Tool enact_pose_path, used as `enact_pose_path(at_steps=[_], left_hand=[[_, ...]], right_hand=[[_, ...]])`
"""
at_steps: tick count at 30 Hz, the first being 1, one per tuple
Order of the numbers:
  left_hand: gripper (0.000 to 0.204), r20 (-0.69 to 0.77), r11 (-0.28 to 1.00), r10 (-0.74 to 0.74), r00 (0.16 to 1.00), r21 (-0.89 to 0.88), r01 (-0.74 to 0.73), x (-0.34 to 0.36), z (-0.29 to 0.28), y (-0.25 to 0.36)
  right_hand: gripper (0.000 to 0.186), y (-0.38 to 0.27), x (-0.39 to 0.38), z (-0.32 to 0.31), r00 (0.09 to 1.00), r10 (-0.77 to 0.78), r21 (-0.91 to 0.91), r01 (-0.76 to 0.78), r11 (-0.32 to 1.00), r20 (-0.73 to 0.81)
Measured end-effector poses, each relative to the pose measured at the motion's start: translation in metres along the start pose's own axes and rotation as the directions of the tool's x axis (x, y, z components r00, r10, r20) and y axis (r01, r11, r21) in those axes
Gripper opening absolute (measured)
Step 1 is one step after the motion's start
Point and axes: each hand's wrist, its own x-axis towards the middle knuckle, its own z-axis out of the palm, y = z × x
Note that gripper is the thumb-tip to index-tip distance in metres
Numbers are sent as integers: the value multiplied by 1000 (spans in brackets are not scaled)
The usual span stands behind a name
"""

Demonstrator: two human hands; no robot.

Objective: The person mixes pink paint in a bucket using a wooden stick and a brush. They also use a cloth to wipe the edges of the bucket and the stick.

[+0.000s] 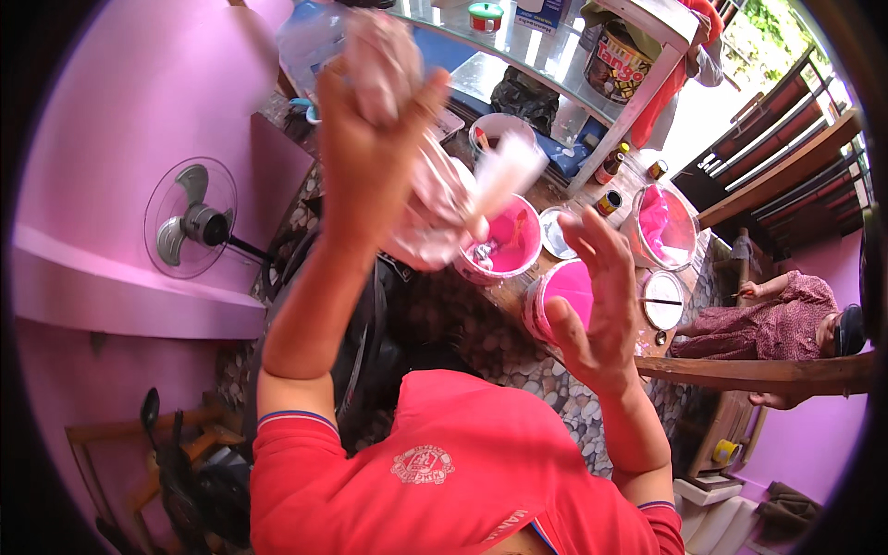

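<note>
My left hand [370,148], raised and smeared by motion, is closed on a pale pink, crumpled mass [435,208]. The mass hangs in folds, and its kind, soft cloth or something doughy, does not show. A whitish blurred end [507,176] sticks out toward the buckets. My right hand [597,301] is up with fingers apart and nothing in them. Below the hands stand a bucket with pink inside and a spoon [504,242] and another pink-filled bucket [564,291]. A white round lid [555,231] lies between them.
A clear tub [683,231] with pink plastic stands right, near a white lid [663,313] with a stick. Small bottles [609,168] stand by the glass shelf [546,69]. A fan [208,225] is left. Another person [772,319] is right, behind a wooden rail [758,373].
</note>
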Motion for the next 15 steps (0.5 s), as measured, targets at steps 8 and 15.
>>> enact_pose_path(at_steps=[8,15], left_hand=[[66,219,834,-198,955,-475,282,-186,73,88],[79,403,783,-238,884,-458,420,-273,112,127]], right_hand=[[88,-43,-65,-33,978,170,163,-188,968,122],[75,-70,-136,-81,844,512,197,-535,821,158]])
